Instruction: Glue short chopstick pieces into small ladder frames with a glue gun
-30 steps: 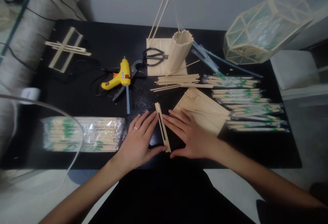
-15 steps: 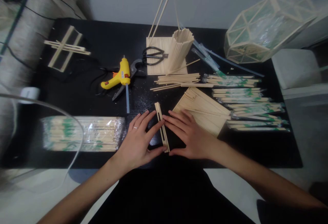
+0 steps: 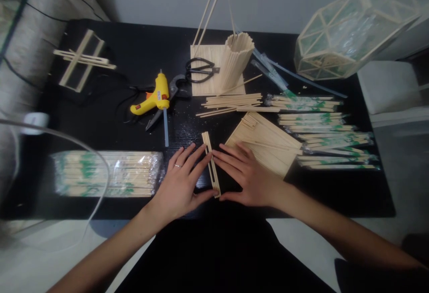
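A narrow frame of pale bamboo sticks (image 3: pixel 211 163) lies on the black table in front of me, with a slim gap along its middle. From its left side, my left hand (image 3: pixel 182 181) touches it with spread fingers, the thumb at the near end and the index finger around the middle. On the other side, my right hand (image 3: pixel 250 176) has its fingers stretched toward the sticks, fingertips at the frame's edge and thumb near its lower end. Beneath the right hand's far side lies a square stick panel (image 3: pixel 278 150) with a few short pieces on it.
A yellow glue gun (image 3: pixel 157 94) rests on pliers, near black-handled scissors (image 3: pixel 201 70). Behind stand a stick cup (image 3: pixel 236 60) and a stick base panel (image 3: pixel 201 87). Wrapped chopsticks (image 3: pixel 110 174) lie left; more packets (image 3: pixel 331 138) lie right. A crossed stick frame (image 3: pixel 82 60) sits far left.
Both hands stay at the stick frame. My left index finger has shifted slightly along it, and the whole view has moved a little.
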`<state>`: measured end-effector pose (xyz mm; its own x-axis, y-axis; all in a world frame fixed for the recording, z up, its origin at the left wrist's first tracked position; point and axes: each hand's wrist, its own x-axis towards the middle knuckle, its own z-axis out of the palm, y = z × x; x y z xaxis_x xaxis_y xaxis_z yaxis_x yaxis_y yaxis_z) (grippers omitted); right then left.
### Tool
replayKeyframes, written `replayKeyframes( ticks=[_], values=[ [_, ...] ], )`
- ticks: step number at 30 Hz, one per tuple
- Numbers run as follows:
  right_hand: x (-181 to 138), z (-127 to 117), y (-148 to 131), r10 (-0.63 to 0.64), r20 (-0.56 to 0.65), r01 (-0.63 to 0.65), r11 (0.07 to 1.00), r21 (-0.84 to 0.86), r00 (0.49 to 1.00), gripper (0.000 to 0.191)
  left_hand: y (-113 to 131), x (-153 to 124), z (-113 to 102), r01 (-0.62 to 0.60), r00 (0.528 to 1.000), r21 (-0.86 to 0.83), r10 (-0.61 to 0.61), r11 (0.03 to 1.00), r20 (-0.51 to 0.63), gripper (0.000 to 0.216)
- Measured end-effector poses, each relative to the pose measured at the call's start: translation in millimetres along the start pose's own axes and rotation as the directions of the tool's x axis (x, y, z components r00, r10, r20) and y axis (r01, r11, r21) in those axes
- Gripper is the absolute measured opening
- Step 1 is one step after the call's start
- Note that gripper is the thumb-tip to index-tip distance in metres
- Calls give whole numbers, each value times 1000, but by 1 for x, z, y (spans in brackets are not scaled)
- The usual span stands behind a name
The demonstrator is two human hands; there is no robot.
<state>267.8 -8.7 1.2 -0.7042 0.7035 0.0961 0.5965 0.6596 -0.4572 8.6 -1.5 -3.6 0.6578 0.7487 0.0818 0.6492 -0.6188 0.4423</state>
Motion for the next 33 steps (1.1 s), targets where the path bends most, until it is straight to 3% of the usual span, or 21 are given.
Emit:
replayKeyframes(
  ticks=[29, 33],
  values=[
    [1, -1, -4, 29, 11, -29, 999, 26, 1000, 85, -1, 0, 1, 17, 1000, -30, -17, 999, 5, 83],
    [1, -1, -4, 18, 10, -18, 1000, 16, 1000, 84, -2, 0, -1, -7, 999, -5, 7, 1000, 32, 90]
  ],
)
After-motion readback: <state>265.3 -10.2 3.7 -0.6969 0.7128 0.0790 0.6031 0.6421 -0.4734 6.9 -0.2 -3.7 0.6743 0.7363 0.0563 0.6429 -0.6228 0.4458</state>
